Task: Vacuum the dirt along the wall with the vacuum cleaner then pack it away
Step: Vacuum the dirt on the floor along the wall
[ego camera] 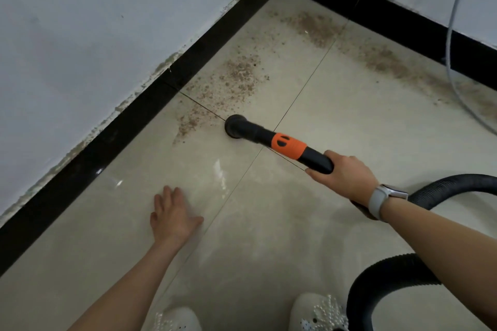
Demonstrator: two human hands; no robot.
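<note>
the right hand (347, 174) is wrapped around the rear of the vacuum wand (279, 142), fingers curled over the black tube just behind the orange collar (289, 145). the wand's long axis runs from that hand up and to the left, ending in a round black nozzle (236, 127) set down on the floor tile (349, 105). the dirt (236, 75) lies ahead of the nozzle, further along the same axis: the nearest grains start just beside its left rim, and the band widens toward the black skirting (215, 37) and the corner. a second band of dirt follows the right-hand wall. the right hand is therefore the working hand; the judged next stroke is a push forward along the wand's own line.

the left hand (172, 212) has its fingers spread flat, holding nothing, apparently on or just above the tile, well apart from the nozzle and outside its path. the ribbed hose (443, 188) loops behind the right wrist. a pale cable (451, 35) hangs down the right wall over the far dirt and could snag a stroke there.
</note>
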